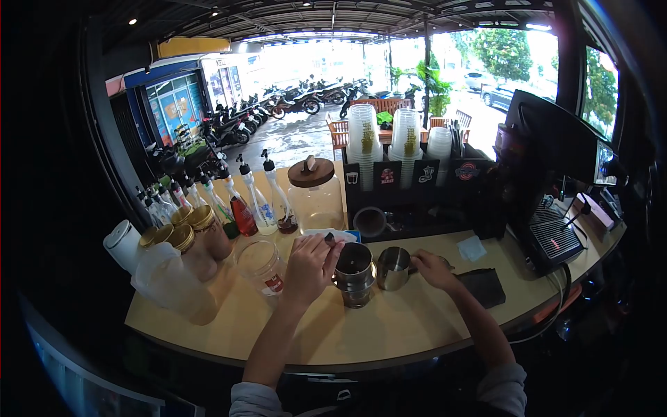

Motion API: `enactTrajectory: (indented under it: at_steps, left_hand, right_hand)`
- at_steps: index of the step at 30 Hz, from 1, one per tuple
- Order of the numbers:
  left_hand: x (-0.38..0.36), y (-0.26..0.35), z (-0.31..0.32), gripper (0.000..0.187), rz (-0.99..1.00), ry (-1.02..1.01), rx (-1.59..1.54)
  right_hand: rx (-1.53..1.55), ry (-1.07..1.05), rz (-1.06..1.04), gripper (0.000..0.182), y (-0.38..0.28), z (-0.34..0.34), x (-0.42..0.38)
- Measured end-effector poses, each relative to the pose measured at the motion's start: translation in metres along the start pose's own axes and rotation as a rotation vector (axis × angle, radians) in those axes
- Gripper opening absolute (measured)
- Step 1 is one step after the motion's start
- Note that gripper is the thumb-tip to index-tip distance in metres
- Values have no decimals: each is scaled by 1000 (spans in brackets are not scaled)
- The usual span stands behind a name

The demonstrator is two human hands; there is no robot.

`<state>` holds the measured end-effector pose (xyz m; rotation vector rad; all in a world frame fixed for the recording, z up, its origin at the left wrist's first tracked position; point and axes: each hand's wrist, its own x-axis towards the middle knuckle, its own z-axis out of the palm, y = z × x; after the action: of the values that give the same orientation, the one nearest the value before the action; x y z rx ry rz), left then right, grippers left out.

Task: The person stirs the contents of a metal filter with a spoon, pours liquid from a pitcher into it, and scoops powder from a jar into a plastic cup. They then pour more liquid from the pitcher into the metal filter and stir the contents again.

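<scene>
My left hand (312,266) is closed at the left side of a metal coffee dripper (356,279), which stands on the counter with its top open. A small dark knob (330,238) shows at my fingertips; what it belongs to is hidden. My right hand (435,270) is closed on the handle of a steel pitcher (393,270), just right of the dripper. The pitcher looks upright, with its mouth facing up. Left of my left hand stands a clear plastic tub (258,260) with a red label.
Pump bottles (261,208), a glass jar with a wooden lid (316,198), brown-lidded containers (201,233) and plastic jugs (170,281) line the left and back. Stacked cups (365,142) stand behind. An espresso machine (549,233) and a dark cloth (484,288) are at right.
</scene>
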<state>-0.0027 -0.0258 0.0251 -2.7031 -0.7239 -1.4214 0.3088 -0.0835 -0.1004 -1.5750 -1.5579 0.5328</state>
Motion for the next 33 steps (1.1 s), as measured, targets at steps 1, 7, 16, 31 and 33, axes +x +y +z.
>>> enactTrajectory:
  at_steps: [1, 7, 16, 31, 33]
  left_hand:
    - [0, 1, -1, 13, -8, 33, -4]
    - [-1, 3, -2, 12, -9, 148, -3]
    - [-5, 2, -4, 10, -84, 208, -73]
    - [-3, 3, -9, 10, -82, 246, -104]
    - [-3, 3, -8, 10, -80, 253, -115]
  right_hand:
    - [164, 2, 14, 19, 5, 4, -4]
    - [473, 101, -24, 22, 11, 22, -17]
    - [587, 145, -106, 19, -33, -9, 3]
    - [337, 123, -246, 24, -151, -40, 36]
    - [363, 109, -247, 25, -161, -37, 36]
